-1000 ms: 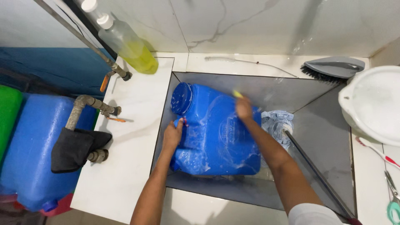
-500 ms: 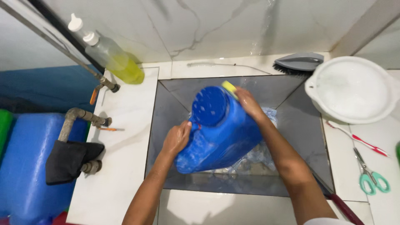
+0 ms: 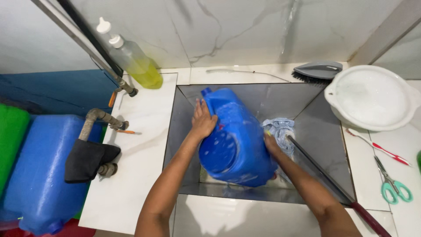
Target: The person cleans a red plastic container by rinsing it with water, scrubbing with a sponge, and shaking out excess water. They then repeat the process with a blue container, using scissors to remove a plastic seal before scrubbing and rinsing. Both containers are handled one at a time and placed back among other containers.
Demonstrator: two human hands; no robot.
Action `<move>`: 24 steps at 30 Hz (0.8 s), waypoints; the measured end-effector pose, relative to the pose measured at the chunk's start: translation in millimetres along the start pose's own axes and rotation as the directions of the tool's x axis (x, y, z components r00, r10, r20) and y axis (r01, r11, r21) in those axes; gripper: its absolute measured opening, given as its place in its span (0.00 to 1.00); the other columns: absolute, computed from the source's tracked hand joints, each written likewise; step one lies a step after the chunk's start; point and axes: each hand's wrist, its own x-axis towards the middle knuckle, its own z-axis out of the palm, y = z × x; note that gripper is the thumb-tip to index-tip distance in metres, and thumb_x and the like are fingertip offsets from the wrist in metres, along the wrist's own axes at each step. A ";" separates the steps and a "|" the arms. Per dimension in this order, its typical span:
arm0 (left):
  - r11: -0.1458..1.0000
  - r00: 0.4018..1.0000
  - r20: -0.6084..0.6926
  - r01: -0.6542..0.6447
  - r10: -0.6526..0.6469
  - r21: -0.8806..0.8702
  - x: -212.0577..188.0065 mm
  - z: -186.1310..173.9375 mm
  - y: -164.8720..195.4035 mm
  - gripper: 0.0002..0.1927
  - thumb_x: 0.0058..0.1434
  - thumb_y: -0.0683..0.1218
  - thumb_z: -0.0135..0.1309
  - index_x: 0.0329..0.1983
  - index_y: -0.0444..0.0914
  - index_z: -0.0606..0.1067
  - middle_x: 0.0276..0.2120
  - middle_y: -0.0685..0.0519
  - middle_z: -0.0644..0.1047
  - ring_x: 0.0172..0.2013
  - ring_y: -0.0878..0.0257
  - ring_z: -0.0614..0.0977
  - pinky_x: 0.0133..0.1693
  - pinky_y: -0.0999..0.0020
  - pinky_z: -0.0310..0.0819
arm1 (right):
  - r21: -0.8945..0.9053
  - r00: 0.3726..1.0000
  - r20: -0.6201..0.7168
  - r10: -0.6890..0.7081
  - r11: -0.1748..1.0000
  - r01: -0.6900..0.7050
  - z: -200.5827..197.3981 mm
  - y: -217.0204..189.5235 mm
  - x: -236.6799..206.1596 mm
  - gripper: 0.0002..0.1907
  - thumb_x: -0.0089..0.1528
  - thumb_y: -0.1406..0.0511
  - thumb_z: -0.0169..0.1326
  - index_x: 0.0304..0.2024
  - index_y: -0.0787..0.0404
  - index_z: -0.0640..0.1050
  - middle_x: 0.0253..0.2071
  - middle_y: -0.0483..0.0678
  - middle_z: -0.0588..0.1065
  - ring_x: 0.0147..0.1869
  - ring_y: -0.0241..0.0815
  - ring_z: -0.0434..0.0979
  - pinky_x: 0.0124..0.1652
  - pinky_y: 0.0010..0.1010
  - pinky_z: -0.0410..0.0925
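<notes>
A wet blue plastic jerrycan (image 3: 239,136) stands tilted in the grey sunken basin (image 3: 315,127), its round side facing me. My left hand (image 3: 203,120) presses flat against the can's left upper side. On the can's lower right side rests my right hand (image 3: 271,144), partly hidden behind it; whether it holds a sponge cannot be seen. A mop with a pale blue head (image 3: 279,128) and dark handle (image 3: 324,173) lies in the basin just right of the can.
A bottle of yellow liquid (image 3: 133,61) leans at the back wall. Pipes and a tap with a dark cloth (image 3: 87,160) sit on the left ledge above another blue jerrycan (image 3: 39,171). A white bowl (image 3: 372,98), grey brush (image 3: 318,70), toothbrush (image 3: 379,148) and scissors (image 3: 392,184) lie right.
The jerrycan has been turned and tipped, its cap end now pointing to the back. My left hand moved up onto its upper left side; my right hand dropped to its lower right.
</notes>
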 end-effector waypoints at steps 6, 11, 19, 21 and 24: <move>0.884 0.872 0.407 0.393 -0.271 -0.254 -10.6 -4.1 1.7 0.33 0.57 0.48 0.54 0.66 0.37 0.62 0.50 0.31 0.78 0.52 0.36 0.79 0.54 0.47 0.73 | -0.407 0.477 -0.571 -0.668 0.735 0.541 65.7 -60.8 20.5 0.20 0.73 0.64 0.45 0.66 0.64 0.68 0.59 0.65 0.70 0.64 0.66 0.68 0.63 0.49 0.62; 0.874 0.900 0.348 0.375 -0.262 -0.311 -29.6 -31.0 34.2 0.30 0.57 0.47 0.55 0.63 0.38 0.65 0.41 0.32 0.80 0.45 0.35 0.81 0.47 0.45 0.74 | -0.706 0.323 -0.139 -0.936 0.323 0.631 71.1 -145.7 27.4 0.12 0.66 0.63 0.52 0.50 0.61 0.78 0.48 0.57 0.76 0.55 0.61 0.73 0.58 0.51 0.64; 0.889 0.910 0.346 0.339 -0.227 -0.307 -36.4 -61.6 57.7 0.24 0.66 0.56 0.54 0.57 0.37 0.69 0.38 0.33 0.80 0.43 0.36 0.82 0.43 0.44 0.73 | -0.803 0.629 -0.162 -0.760 0.472 0.364 64.8 -169.8 7.6 0.14 0.70 0.60 0.50 0.34 0.61 0.79 0.36 0.59 0.75 0.45 0.60 0.74 0.47 0.51 0.65; 0.919 0.957 0.269 0.201 -0.110 -0.339 -36.7 -63.7 64.2 0.25 0.66 0.56 0.54 0.57 0.35 0.68 0.40 0.32 0.80 0.43 0.33 0.80 0.42 0.43 0.73 | -0.772 0.526 -0.072 -0.848 0.381 0.509 66.0 -158.0 -4.6 0.16 0.67 0.59 0.51 0.27 0.61 0.78 0.34 0.57 0.75 0.45 0.60 0.74 0.49 0.50 0.66; 0.893 0.904 0.393 0.309 -0.169 -0.328 -38.6 -70.7 73.3 0.25 0.67 0.58 0.51 0.58 0.37 0.70 0.38 0.33 0.80 0.43 0.35 0.82 0.44 0.45 0.73 | -0.694 0.496 -0.251 -0.831 0.511 0.506 23.1 -138.5 -12.3 0.14 0.69 0.63 0.47 0.35 0.64 0.79 0.39 0.59 0.76 0.48 0.60 0.73 0.52 0.51 0.64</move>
